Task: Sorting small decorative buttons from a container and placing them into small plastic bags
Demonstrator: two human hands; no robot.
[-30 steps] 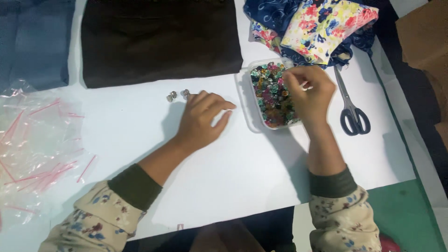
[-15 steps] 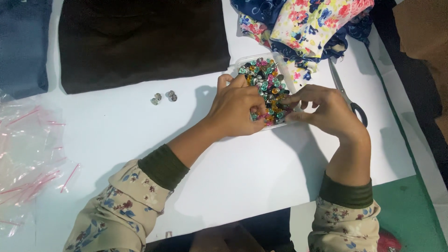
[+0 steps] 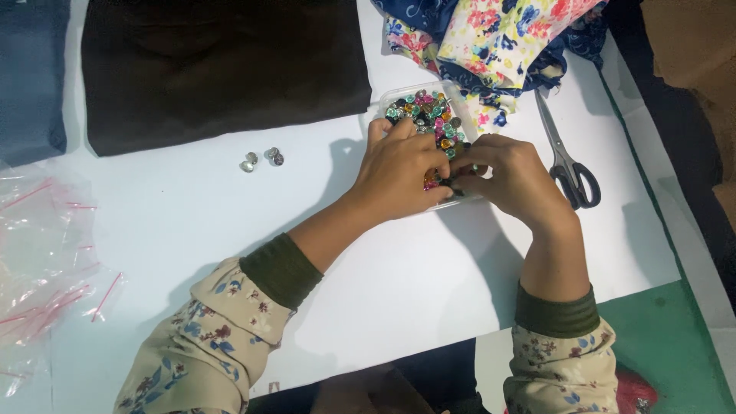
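Now, left hand (image 3: 402, 170): fingers curled, in gem tray (image 3: 427, 115).
Right hand (image 3: 512, 180): fingers pinched at tray's near edge; grasp unclear.

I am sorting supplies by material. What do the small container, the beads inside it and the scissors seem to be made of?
Container: probably clear plastic; its thin wall is see-through.
Beads: look like glossy plastic or glass gems; many colours with bright glints.
Scissors: blades seem grey metal, handles dark, likely plastic.
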